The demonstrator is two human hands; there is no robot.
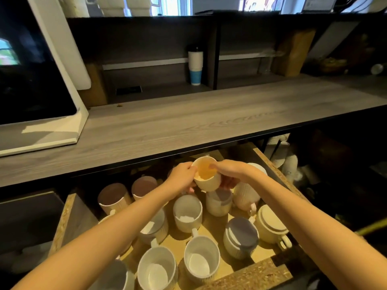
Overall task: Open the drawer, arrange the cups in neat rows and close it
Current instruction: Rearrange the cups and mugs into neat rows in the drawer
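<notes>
The drawer (249,275) is pulled out under the counter, with several white and cream mugs standing in it. Both hands hold one cream cup (206,176) above the drawer's back half, tilted so its opening faces me. My left hand (182,176) grips its left side and rim. My right hand (228,172) holds its right side, with the thumb over the rim. Below them stand upright mugs such as a white mug (187,212) and a front mug (201,258). Two mugs with brownish insides (113,195) stand at the back left.
A grey wood-grain counter (188,122) overhangs the drawer's back. A white-framed screen (37,80) stands at the counter's left, and a stack of paper cups (195,68) sits in the shelf behind. Stacked paper cups (282,155) lie right of the drawer.
</notes>
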